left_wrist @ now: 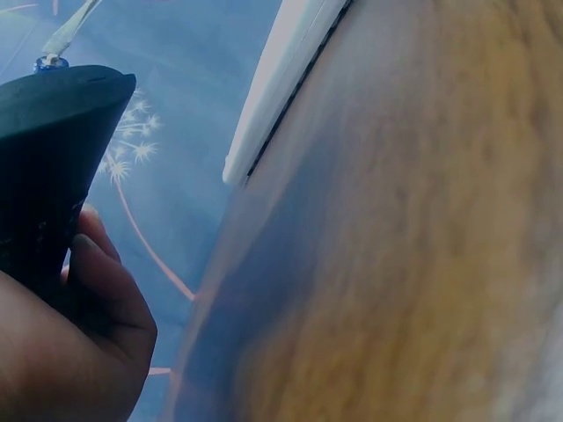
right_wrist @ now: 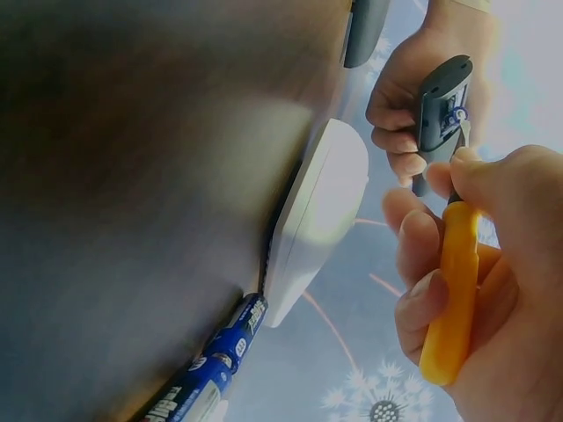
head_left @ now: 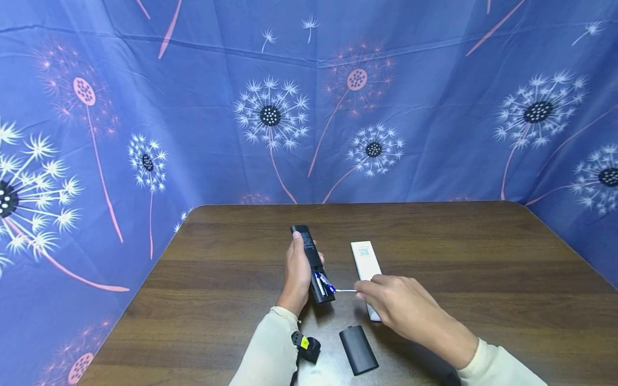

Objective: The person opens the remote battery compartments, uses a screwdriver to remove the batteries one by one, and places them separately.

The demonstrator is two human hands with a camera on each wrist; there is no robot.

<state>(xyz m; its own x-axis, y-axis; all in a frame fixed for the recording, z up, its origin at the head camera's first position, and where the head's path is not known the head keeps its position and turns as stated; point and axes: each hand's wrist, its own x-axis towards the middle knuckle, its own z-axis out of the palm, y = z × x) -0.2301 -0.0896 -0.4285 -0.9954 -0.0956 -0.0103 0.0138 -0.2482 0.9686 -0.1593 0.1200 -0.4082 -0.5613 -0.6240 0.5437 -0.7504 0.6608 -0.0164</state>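
Note:
My left hand [head_left: 296, 268] grips a black remote control [head_left: 307, 249], thumb along its edge and fingers wrapped round the far side. Its battery bay faces up, uncovered, and a blue battery [head_left: 324, 281] sits tilted in it. In my right hand [head_left: 405, 303] is a screwdriver with a yellow handle [right_wrist: 453, 299]; fingers and thumb are curled round it. Its thin metal shaft [head_left: 345, 290] reaches across to the battery's end at the bay. A black battery cover [head_left: 359, 350] lies on the table below the remote.
On the wooden table [head_left: 217, 289] lies a white remote [head_left: 365, 257], partly under my right hand in the head view. Two blue batteries [right_wrist: 202, 374] lie end to end beside it in the right wrist view. Patterned blue cloth [head_left: 309, 107] hangs behind the table.

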